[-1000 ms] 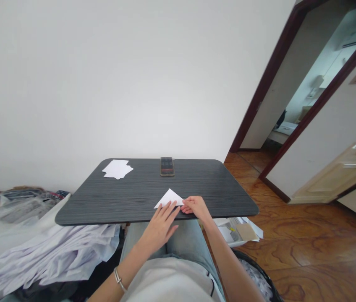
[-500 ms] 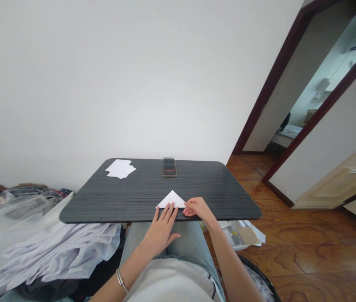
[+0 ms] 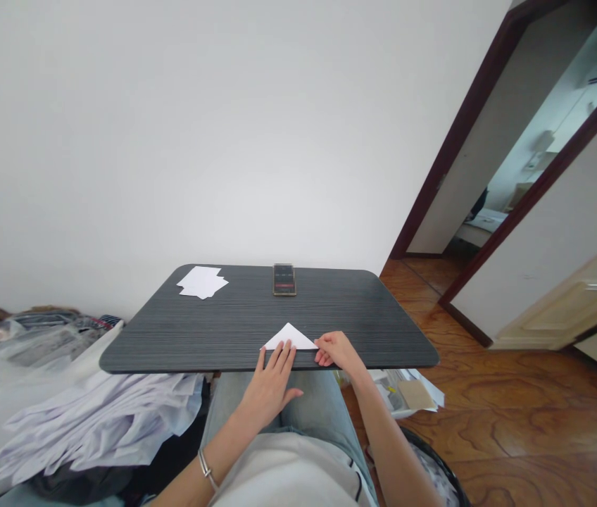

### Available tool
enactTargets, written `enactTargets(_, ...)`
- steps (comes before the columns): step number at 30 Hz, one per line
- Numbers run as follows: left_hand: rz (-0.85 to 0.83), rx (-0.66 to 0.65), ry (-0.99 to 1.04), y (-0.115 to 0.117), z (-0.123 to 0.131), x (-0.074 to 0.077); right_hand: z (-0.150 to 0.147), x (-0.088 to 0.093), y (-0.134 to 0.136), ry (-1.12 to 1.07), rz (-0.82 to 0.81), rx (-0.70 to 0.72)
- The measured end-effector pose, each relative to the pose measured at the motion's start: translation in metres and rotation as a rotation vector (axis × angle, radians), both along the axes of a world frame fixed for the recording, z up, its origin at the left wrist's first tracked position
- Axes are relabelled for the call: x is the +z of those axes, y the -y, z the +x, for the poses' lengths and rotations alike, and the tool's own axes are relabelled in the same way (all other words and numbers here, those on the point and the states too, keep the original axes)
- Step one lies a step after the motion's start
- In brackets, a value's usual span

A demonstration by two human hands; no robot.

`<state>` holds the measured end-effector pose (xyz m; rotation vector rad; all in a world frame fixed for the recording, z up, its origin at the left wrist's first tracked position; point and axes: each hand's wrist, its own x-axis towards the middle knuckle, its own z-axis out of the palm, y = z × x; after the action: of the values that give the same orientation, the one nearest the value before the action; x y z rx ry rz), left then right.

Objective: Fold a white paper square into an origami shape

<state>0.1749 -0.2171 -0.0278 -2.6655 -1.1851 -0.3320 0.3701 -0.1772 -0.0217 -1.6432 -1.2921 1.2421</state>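
A white sheet of paper folded into a triangle (image 3: 290, 337) lies near the front edge of the dark table (image 3: 224, 331), its point facing away from me. My left hand (image 3: 272, 384) is flat with fingers spread, the fingertips resting on the triangle's near edge at the left. At the right corner, my right hand (image 3: 334, 349) is closed, thumb and finger pinching the paper's tip. A bracelet (image 3: 206, 468) circles my left wrist.
White paper pieces (image 3: 202, 282) lie in a loose pile at the table's back left. A phone (image 3: 284, 279) rests at the back middle. Folded white cloth (image 3: 103, 422) is heaped at lower left; papers (image 3: 409, 394) sit below the table's right side.
My right hand has slid slightly to the right along the paper's near edge, out to the corner. The triangle looks a little flatter and wider to the right. The left hand has barely moved.
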Motion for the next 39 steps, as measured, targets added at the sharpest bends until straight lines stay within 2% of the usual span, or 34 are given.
enactTargets(6, 0.023, 0.014, 0.006, 0.0, 0.001, -0.002, 0.008, 0.007, 0.015, 0.194, 0.166, -0.109)
enactTargets(8, 0.032, 0.012, 0.012, -0.001, 0.002, -0.003, 0.005, 0.009, 0.025, 0.337, 0.332, -0.118)
enactTargets(12, 0.024, 0.012, -0.002, -0.001, 0.003, -0.003, -0.013, 0.001, 0.046, 0.608, 0.651, 0.063)
enactTargets(14, 0.024, 0.013, -0.007, -0.001, 0.003, -0.002, -0.022, -0.006, 0.054, 0.713, 0.729, 0.169)
enactTargets(17, 0.032, 0.012, -0.01, -0.001, 0.003, -0.003, -0.032, -0.014, 0.06, 0.847, 0.745, 0.231)
enactTargets(21, 0.03, 0.007, -0.021, -0.002, 0.003, -0.005, -0.039, -0.019, 0.063, 0.947, 0.701, 0.212)
enactTargets(31, 0.021, 0.035, -0.001, -0.004, 0.005, -0.005, -0.049, -0.024, 0.065, 1.045, 0.603, 0.142)
enactTargets(39, 0.03, 0.046, 0.022, -0.005, 0.006, -0.008, -0.05, -0.017, 0.064, 1.087, 0.602, 0.127)
